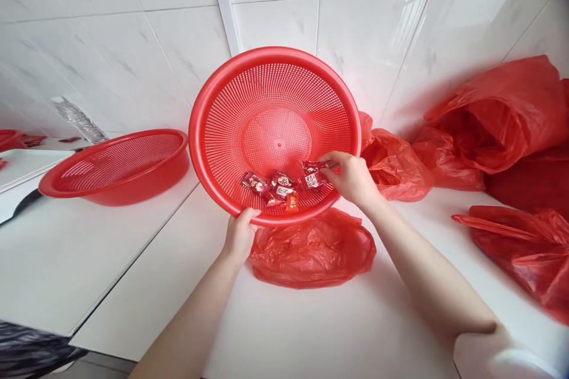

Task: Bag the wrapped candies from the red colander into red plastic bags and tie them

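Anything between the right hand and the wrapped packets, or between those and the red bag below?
Nothing visible separates the right hand from the packets; it is right at them. The basket's near rim stands between packets and the red bag.

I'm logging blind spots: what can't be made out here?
In the head view:
Left hand: fingers beneath the tilted basket, hidden by its rim.
Red bag below: far part, covered by the basket.
Wrapped packets: smallest print, too tiny to read.
Far-left red container: cut off by the edge.
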The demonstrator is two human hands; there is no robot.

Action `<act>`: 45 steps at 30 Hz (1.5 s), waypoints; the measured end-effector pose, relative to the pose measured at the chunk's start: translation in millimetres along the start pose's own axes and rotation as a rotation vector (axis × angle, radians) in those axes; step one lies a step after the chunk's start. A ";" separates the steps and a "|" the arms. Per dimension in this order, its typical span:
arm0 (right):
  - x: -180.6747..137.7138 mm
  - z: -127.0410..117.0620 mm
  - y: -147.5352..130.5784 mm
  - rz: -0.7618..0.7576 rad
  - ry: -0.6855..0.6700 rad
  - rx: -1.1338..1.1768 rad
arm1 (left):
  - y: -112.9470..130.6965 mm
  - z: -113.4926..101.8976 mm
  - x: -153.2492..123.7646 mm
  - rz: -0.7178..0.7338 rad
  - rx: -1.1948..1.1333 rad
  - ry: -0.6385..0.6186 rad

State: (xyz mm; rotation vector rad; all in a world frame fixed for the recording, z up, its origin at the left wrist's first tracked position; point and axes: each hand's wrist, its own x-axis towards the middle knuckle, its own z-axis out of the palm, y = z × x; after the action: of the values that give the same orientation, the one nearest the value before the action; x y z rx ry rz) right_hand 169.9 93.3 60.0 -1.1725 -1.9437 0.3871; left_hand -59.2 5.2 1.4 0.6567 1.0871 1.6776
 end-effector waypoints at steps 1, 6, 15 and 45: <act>-0.3 -4.7 -1.6 0.012 -0.008 0.033 | -0.2 -1.3 1.4 0.004 0.004 0.012; -9.1 -18.8 -14.4 -0.009 -0.471 0.228 | -1.7 -1.7 2.9 0.036 0.021 0.059; -16.1 4.6 -19.0 -0.063 -0.466 -0.151 | -7.2 -8.8 2.6 0.130 0.158 0.076; -8.1 3.2 -5.4 -0.158 -0.399 -0.112 | -9.4 2.0 -6.9 -0.008 0.034 -0.047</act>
State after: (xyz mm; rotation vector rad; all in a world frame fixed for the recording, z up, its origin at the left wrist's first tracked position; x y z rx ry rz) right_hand 166.2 84.1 57.4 -1.0598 -2.4131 0.4590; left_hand -50.9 0.5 -5.7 0.7092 1.0859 1.6319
